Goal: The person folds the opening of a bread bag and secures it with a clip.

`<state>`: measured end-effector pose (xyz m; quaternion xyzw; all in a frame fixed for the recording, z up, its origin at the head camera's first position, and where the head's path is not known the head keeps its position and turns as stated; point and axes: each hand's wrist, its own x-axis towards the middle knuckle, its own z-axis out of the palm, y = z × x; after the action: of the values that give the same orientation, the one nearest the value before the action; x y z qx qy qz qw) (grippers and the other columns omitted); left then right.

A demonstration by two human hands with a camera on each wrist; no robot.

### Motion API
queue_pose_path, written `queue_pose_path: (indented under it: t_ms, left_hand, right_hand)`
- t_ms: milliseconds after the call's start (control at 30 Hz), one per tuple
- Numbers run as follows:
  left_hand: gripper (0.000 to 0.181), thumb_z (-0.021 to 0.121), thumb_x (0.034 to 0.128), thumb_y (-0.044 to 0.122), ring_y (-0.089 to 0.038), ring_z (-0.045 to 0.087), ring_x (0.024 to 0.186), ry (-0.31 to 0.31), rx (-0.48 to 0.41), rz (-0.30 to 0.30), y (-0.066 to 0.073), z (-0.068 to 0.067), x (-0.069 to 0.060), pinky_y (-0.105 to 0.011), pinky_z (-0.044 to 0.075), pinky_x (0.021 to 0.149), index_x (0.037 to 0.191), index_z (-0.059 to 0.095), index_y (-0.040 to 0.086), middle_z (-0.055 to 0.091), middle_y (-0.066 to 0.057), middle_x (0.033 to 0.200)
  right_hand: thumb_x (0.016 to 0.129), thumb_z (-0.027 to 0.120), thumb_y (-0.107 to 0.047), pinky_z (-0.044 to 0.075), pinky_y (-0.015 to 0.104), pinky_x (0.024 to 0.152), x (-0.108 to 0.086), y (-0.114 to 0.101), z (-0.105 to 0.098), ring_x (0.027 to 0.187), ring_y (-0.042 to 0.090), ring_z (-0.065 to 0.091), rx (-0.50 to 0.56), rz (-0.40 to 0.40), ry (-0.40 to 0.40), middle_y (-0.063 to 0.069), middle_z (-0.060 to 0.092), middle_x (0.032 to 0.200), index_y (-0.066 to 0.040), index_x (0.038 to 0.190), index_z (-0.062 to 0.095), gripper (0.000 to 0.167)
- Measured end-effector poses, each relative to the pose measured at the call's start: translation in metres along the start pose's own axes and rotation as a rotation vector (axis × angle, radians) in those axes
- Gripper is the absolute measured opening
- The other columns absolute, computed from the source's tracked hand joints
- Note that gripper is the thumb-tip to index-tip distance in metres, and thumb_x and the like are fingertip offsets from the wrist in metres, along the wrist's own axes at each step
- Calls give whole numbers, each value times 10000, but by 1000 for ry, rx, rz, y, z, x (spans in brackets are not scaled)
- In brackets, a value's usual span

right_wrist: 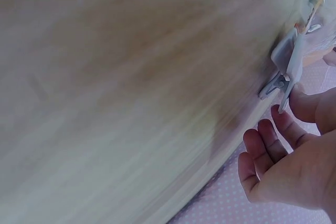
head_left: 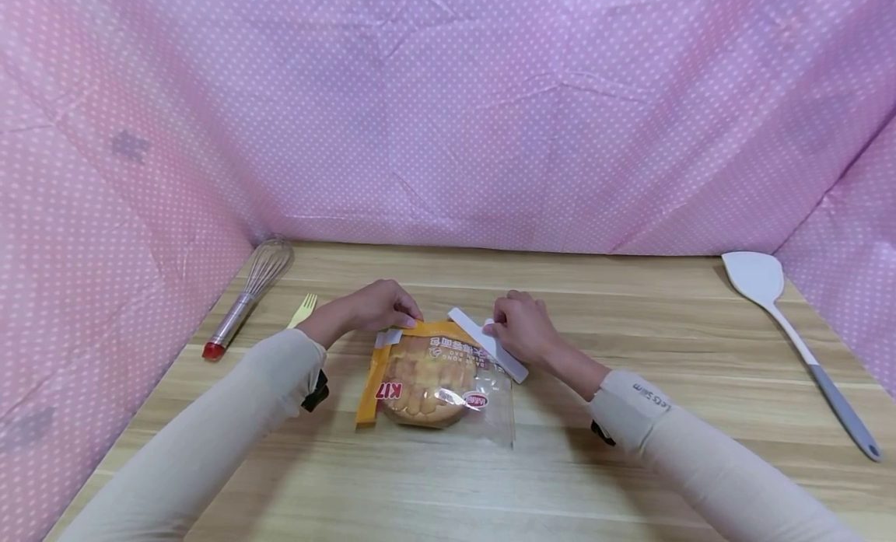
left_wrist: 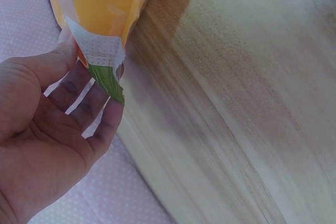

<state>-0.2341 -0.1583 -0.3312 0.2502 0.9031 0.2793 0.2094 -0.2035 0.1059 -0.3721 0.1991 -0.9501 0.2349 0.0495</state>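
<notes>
A clear bread bag with orange edges lies on the table, a round bread inside it. At its upper left corner my left hand pinches the film between thumb and fingers; the left wrist view shows that hand on a white and green bit of the bag. A long white bag clip lies slanted across the upper right corner. My right hand holds the clip by its handle, thumb against one lever in the right wrist view. Whether the clip's bar grips the film there, I cannot tell.
A whisk with a red handle end lies at the table's left. A pale yellow fork is partly hidden behind the left forearm. At the far right lies a white spatula with a grey grip. Pink dotted cloth surrounds the table.
</notes>
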Motion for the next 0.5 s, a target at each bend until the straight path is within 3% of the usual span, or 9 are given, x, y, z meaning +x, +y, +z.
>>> queue_pose_path:
  t_ms: [367, 500]
  left_hand:
    - [137, 666, 900, 97, -133, 614, 832, 21, 21, -13, -2, 2, 0, -292, 504, 758, 1001, 746, 50, 717, -30, 922]
    - [207, 653, 921, 148, -200, 618, 954, 76, 26, -12, -4, 3, -5, -359, 501, 831, 1096, 714, 54, 697, -51, 1033]
  right_hand:
    - [853, 729, -237, 382, 498, 825, -2, 0, -4, 829, 248, 539, -15, 10, 4, 35, 581, 800, -85, 774, 659, 185]
    - [879, 688, -210, 398, 531, 862, -6, 2, -12, 894, 288, 577, -54, 4, 7, 57, 650, 868, -68, 855, 712, 146]
